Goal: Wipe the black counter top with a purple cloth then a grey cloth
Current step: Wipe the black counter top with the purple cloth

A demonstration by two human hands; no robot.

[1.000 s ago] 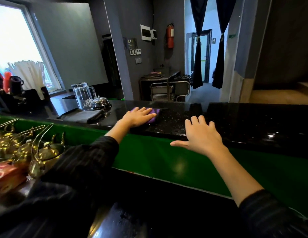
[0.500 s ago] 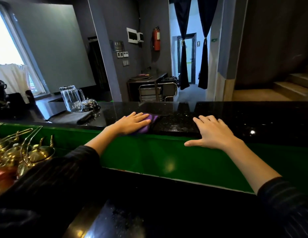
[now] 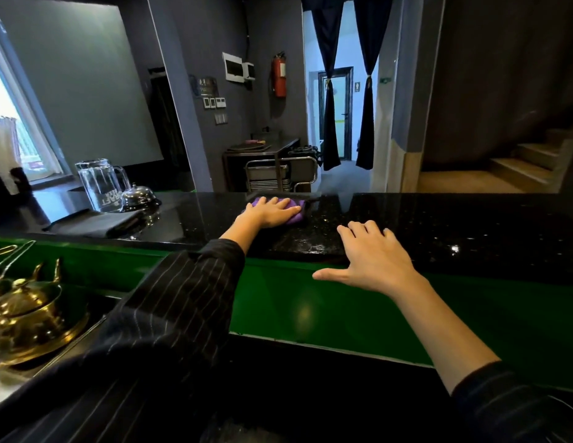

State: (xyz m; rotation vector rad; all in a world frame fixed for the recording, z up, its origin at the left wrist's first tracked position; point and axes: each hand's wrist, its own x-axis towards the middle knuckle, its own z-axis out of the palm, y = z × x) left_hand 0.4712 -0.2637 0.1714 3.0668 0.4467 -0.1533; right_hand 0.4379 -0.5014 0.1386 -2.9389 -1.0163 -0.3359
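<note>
The black speckled counter top (image 3: 454,225) runs across the view above a green front panel. My left hand (image 3: 269,212) lies flat on the purple cloth (image 3: 295,215), pressing it onto the counter near its far edge; only the cloth's rim shows around my fingers. My right hand (image 3: 371,260) rests open and flat on the counter's near edge, fingers spread, thumb hanging over the green panel. A dark grey folded cloth (image 3: 96,223) lies on the counter to the left. A wet streaky patch shows between my hands.
A glass pitcher (image 3: 101,185) and a chrome domed bell (image 3: 138,197) stand on the counter at the left, behind the grey cloth. Brass teapots (image 3: 26,310) sit on a lower shelf at the far left. Beyond the counter are a metal trolley (image 3: 278,174) and a curtained doorway.
My left hand has slid the purple cloth away from me, from the near edge to the far edge of the counter. My right hand has stayed planted on the near edge.
</note>
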